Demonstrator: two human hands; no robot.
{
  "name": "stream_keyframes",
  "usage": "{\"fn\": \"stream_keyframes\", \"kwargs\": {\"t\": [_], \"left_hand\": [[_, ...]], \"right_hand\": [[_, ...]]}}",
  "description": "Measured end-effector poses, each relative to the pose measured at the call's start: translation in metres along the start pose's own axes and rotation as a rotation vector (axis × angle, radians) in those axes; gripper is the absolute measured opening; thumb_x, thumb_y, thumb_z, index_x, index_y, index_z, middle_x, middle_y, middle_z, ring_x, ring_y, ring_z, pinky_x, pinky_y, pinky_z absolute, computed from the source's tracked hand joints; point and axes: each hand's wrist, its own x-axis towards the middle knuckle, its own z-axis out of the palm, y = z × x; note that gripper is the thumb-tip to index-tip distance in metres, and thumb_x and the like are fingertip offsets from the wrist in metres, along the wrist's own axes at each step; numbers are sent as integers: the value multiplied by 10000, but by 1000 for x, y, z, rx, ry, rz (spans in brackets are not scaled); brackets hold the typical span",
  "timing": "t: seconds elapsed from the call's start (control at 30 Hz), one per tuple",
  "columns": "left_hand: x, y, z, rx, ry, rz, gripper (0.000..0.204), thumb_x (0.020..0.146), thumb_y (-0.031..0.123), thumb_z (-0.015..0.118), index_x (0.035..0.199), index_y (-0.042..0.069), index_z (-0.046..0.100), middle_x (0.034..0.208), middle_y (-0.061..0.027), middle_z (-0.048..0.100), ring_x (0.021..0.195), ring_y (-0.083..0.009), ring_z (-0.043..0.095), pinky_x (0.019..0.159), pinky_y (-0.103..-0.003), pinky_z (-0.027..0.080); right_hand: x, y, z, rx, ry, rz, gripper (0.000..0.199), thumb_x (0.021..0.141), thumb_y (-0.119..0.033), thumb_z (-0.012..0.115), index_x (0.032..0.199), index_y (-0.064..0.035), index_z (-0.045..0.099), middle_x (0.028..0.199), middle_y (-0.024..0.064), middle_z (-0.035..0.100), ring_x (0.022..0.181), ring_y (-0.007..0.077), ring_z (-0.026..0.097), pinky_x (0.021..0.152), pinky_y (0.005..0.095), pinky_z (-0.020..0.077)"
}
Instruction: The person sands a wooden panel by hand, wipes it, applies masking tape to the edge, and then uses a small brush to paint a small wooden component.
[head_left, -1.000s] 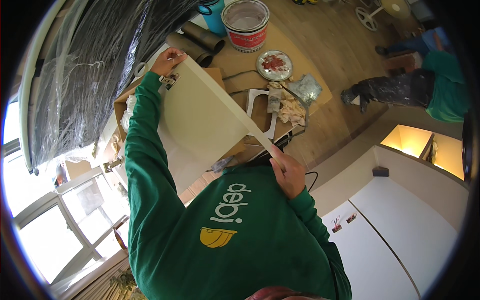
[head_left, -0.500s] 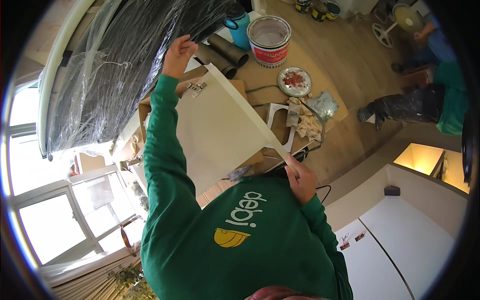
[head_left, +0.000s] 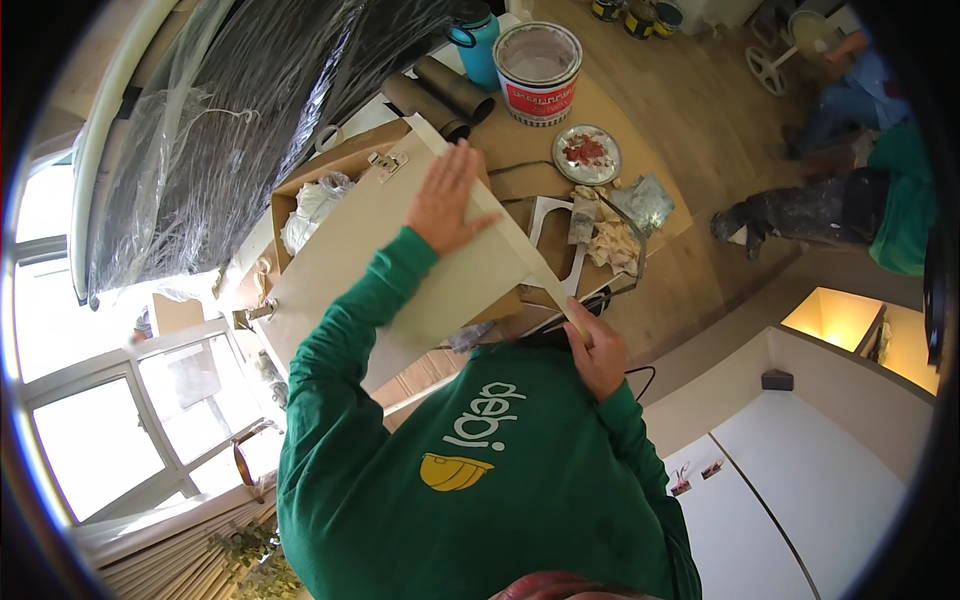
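Note:
A cream cabinet door (head_left: 350, 270) lies tilted in front of me, with one metal hinge (head_left: 388, 163) at its far corner and another hinge (head_left: 262, 310) at its left corner. My left hand (head_left: 450, 205) rests flat on the door beside its long raised edge, fingers stretched out and apart. With fingers wrapped round the near end of that edge, my right hand (head_left: 597, 355) grips the door close to my body. Under the door, a cardboard box (head_left: 290, 195) partly shows, holding crumpled clear plastic (head_left: 315, 210).
Beyond the door stand a paint bucket (head_left: 540, 105), a blue bottle (head_left: 478, 50), dark tubes (head_left: 450, 90) and a round lid with red bits (head_left: 588, 155). Crumpled paper (head_left: 612, 248) lies at the right. Plastic sheeting (head_left: 230, 110) hangs at the left. Two people are at the far right.
My left hand has come down from the air beyond the door's far corner onto its surface. My right hand still grips the near end of the edge.

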Motion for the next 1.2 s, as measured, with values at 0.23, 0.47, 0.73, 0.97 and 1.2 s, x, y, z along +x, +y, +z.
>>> {"fn": "stream_keyframes", "kwargs": {"t": [0.23,0.47,0.73,0.97,1.2], "left_hand": [[43,-65,20,142,117,-338,989,922,647,541,1479,-130,287,1532,-330,327,1451,-439,304,1205,-510,218],[45,-33,27,151,237,-250,920,914,595,593,1476,-91,345,1552,-311,310,1478,-428,256,1190,-600,172],[-25,110,-10,-228,-45,34,657,885,398,699,1416,56,520,1584,-196,323,1491,-416,235,1186,-637,141],[-43,127,5,-223,50,-18,393,925,288,646,1250,68,627,1525,-184,408,1477,-391,278,1170,-673,150],[-41,131,15,-186,80,-71,266,928,241,638,1129,67,643,1495,-175,447,1481,-391,272,1155,-707,150]], "right_hand": [[-1,5,5,-28,12,-18,463,952,-190,656,1378,-33,561,1061,184,719,939,338,700,844,371,541],[11,35,19,105,15,21,580,852,-19,642,1408,-39,481,1323,155,445,993,238,581,766,356,521],[48,32,33,24,-97,-154,622,777,2,642,1382,-34,502,1247,188,572,1064,359,558,924,408,481],[56,23,38,0,5,-165,285,872,-158,693,1101,9,660,935,181,620,845,330,573,734,402,473],[73,21,41,51,32,-232,212,877,-191,685,928,14,699,700,165,577,617,315,542,577,449,421]]}}
